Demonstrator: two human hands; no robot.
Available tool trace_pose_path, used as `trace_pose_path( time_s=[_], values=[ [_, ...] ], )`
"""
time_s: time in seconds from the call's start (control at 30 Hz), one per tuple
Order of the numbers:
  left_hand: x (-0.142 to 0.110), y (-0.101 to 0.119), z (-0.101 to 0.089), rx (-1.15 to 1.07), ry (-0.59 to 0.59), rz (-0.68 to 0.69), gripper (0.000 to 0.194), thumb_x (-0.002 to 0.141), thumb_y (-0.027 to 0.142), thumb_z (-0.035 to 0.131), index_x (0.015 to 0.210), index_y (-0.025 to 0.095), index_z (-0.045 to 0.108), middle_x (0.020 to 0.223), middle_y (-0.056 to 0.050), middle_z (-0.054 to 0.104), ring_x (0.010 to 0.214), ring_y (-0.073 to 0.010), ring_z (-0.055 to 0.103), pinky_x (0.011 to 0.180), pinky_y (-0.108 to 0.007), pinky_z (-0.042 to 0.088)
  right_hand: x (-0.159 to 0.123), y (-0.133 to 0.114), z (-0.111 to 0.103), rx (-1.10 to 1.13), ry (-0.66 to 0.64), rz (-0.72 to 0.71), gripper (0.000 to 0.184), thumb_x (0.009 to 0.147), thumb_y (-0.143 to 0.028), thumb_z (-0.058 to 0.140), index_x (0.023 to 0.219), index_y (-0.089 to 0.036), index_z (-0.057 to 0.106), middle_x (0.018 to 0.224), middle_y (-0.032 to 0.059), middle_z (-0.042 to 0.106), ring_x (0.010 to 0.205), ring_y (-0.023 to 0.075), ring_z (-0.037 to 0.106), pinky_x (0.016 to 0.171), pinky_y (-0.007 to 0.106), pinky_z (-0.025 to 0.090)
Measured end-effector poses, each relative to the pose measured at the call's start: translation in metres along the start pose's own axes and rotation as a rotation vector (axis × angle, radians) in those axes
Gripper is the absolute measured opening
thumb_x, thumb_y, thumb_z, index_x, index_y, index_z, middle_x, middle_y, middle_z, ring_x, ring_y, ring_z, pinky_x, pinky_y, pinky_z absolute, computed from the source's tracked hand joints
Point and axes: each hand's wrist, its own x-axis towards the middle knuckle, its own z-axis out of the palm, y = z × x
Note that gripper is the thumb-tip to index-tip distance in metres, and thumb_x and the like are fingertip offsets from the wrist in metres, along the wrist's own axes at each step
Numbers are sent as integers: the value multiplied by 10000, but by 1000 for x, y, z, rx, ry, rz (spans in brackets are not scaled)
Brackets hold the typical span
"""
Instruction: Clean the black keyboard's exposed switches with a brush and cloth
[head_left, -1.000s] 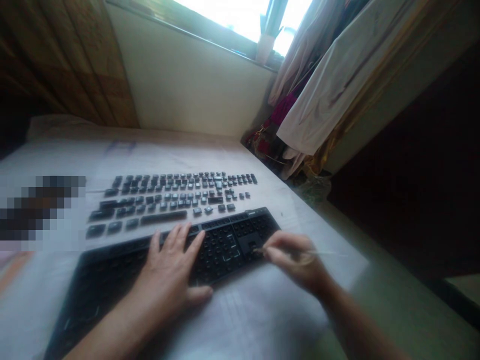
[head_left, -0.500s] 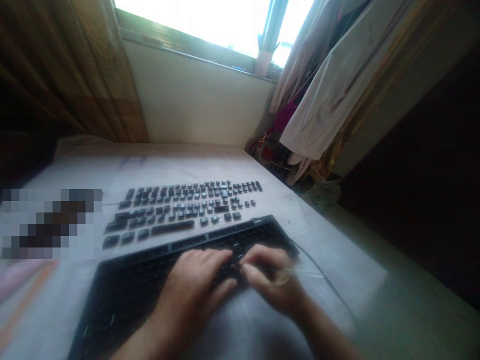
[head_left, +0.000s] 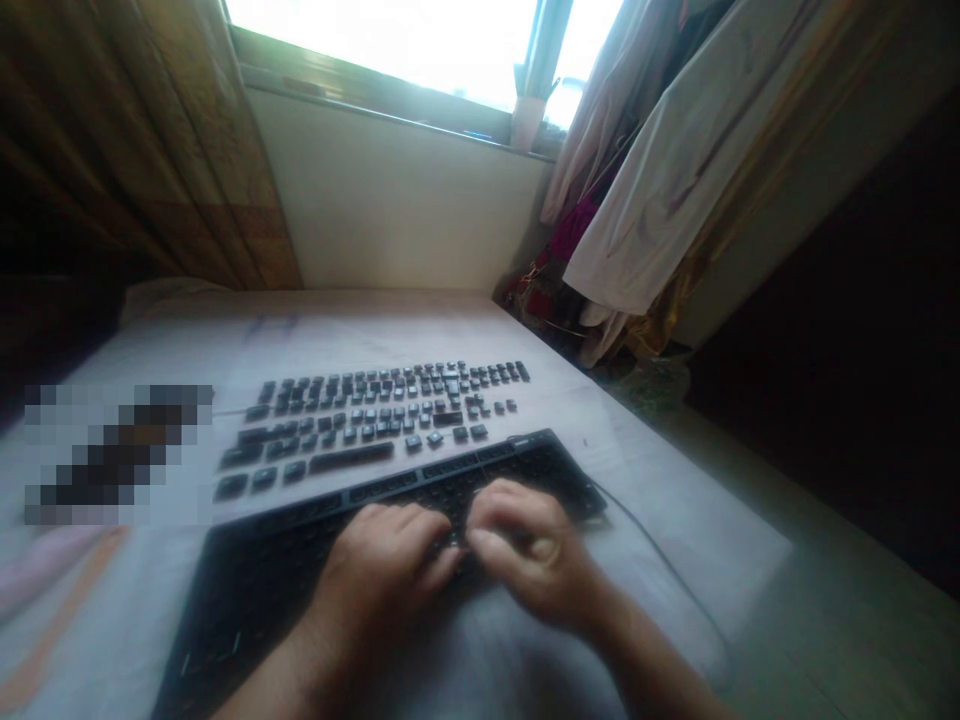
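We saw both hands on bare keyboard frame (head_left: pixel 270 570), long axis left-right, slightly skewed. Left hand (head_left: pixel 382 570) curled, knuckles up, pressing frame. Right hand (head_left: pixel 525 555) fingers pinched at frame middle; held item hidden, couldn't tell. Loose keycaps (head_left: pixel 367 420) lay beyond.

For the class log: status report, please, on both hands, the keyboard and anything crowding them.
Left hand and right hand both on keyboard frame, fingers curled. Loose keycaps laid out beyond it. Cable trails right.
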Motion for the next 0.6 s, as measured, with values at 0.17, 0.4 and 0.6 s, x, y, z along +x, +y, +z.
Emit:
trace_pose_path(
  time_s=[0.17, 0.4, 0.6],
  values=[
    [-2, -5, -1, -56, 19, 0, 170, 960, 327, 545, 965, 241, 691, 886, -6, 757, 783, -178, 714, 701, -288, 533, 1, 4, -8, 156, 191, 112, 274, 957, -234, 480, 769, -197, 675, 761, 42, 722, 755, 176, 685, 729, 287, 542],
    [0, -7, 0, -577, 30, -251, 197, 956, 394, 579, 1063, 299, 714, 944, 21, 767, 806, -132, 723, 742, -220, 593, 1, 8, -13, -43, -42, 49, 183, 890, -179, 593, 999, -194, 740, 814, 40, 724, 734, 170, 685, 699, 277, 540],
    [0, -5, 1, -729, 35, -314, 183, 916, 416, 644, 1046, 333, 742, 981, 25, 780, 849, -139, 742, 780, -203, 607, 1, 13, -8, -102, -52, -21, 117, 818, -120, 727, 914, -169, 773, 846, 61, 742, 763, 172, 710, 715, 253, 546]
  ],
)
